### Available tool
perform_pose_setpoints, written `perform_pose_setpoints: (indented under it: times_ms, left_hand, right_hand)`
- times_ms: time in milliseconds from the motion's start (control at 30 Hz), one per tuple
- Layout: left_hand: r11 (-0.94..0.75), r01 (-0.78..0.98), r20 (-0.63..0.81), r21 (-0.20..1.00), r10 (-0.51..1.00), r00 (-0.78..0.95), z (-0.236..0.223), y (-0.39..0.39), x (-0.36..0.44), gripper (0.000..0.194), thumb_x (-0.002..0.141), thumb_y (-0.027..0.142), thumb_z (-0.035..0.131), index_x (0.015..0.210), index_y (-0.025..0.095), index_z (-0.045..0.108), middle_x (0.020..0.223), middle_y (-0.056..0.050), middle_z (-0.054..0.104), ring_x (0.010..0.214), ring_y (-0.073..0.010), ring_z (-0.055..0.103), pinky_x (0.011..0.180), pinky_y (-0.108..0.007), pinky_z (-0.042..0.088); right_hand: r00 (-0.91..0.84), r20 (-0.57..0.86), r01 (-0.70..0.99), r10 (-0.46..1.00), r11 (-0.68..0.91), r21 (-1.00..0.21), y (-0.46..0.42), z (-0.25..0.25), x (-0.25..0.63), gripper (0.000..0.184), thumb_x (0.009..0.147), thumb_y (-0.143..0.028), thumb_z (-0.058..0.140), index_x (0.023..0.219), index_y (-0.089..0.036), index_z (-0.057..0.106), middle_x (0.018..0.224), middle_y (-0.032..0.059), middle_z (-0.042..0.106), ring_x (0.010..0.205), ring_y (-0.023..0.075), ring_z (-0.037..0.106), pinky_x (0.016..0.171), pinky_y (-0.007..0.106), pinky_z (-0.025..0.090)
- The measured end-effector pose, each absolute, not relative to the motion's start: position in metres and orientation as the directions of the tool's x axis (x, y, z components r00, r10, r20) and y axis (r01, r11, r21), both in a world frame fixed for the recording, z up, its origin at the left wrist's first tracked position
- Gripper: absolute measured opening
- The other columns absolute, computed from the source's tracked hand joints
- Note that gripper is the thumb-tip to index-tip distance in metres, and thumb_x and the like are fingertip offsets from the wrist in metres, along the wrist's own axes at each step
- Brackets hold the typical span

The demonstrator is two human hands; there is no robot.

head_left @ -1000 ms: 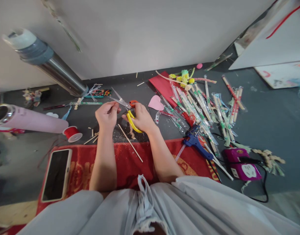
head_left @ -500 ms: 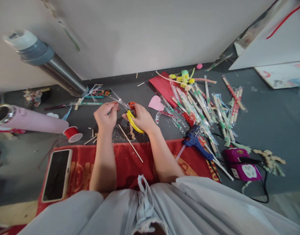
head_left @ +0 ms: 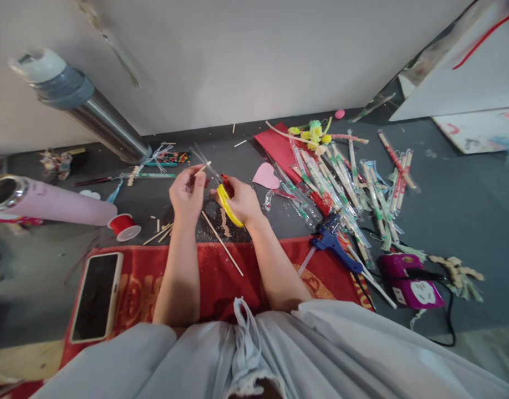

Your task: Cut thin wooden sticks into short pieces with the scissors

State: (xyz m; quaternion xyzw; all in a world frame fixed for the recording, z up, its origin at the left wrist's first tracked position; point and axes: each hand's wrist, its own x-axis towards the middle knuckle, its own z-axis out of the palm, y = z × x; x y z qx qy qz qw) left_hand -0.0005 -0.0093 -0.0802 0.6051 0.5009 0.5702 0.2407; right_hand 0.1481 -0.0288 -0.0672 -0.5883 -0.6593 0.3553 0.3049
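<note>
My right hand [head_left: 242, 202] is closed around the yellow and orange handles of a pair of scissors [head_left: 227, 206], whose blades point up and to the left. Between the thumb and fingers of my left hand [head_left: 187, 191] is a short, pale wooden stick [head_left: 202, 168], its upper end beside the scissor blades. I cannot tell whether the blades touch it. Below my hands a longer thin stick [head_left: 222, 244] lies across the edge of a red towel [head_left: 225, 277]. Several short stick pieces [head_left: 158, 234] are scattered left of my left wrist.
A pink heart [head_left: 266, 175] and many wrapped sticks [head_left: 337, 183] lie to the right, near a blue glue gun [head_left: 335, 246] and a purple box [head_left: 410, 280] with a cord. At left are a phone [head_left: 97, 296], red spool [head_left: 124, 228], pink bottle [head_left: 67, 205] and metal cylinder [head_left: 108, 124].
My left hand has shifted right, and the short stick now shows above its fingertips near the blades. The scissor blades look closer together. My right hand has barely moved.
</note>
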Motion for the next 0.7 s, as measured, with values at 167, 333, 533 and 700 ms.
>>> perform_pose_setpoints:
  times_ms: [167,333,533,700]
  left_hand:
    - [-0.343,0.099,0.302,0.934,0.906,0.298,-0.102,-0.009,0.016,0.11,0.054,0.077,0.073,0.145,0.025,0.037,0.144,-0.017,0.048,0.133,-0.0336,0.05,0.108,-0.047,0.045]
    - [-0.384,0.154,0.288,0.91,0.856,0.43,-0.111,-0.016,0.034,0.129,0.045,0.075,0.079,0.15,0.025,0.025,0.157,-0.017,0.025,0.149,-0.0403,0.021,0.122,-0.056,0.022]
    - [-0.548,0.207,0.482,0.811,0.825,0.293,-0.117,-0.015,0.046,0.12,0.051,0.078,0.074,0.148,0.027,0.025,0.152,-0.017,0.029,0.147,-0.0397,0.022,0.121,-0.058,0.021]
    - [-0.573,0.204,0.518,0.794,0.812,0.269,-0.12,-0.015,0.046,0.119,0.048,0.08,0.074,0.144,0.026,0.03,0.142,-0.015,0.039,0.135,-0.0372,0.039,0.114,-0.054,0.034]
  right_hand:
    - [-0.02,-0.026,0.448,0.999,-0.014,-0.894,-0.026,-0.072,0.149,0.047,0.086,-0.065,0.048,0.083,-0.02,0.062,0.079,0.0046,0.069,0.074,0.0203,0.065,0.072,0.031,0.048]
    - [0.023,-0.029,0.288,0.999,-0.035,-0.957,-0.025,-0.075,0.154,0.048,0.087,-0.065,0.045,0.081,-0.021,0.061,0.073,0.0037,0.067,0.068,0.018,0.063,0.067,0.031,0.048]
    - [-0.04,0.081,0.166,0.996,0.087,-0.982,-0.025,-0.079,0.153,0.046,0.089,-0.063,0.045,0.085,-0.02,0.062,0.076,0.0043,0.066,0.076,0.018,0.063,0.069,0.03,0.05]
    - [-0.046,0.068,0.137,0.997,0.073,-0.988,-0.026,-0.079,0.152,0.045,0.088,-0.062,0.047,0.085,-0.02,0.062,0.074,0.0036,0.065,0.074,0.017,0.062,0.066,0.028,0.049]
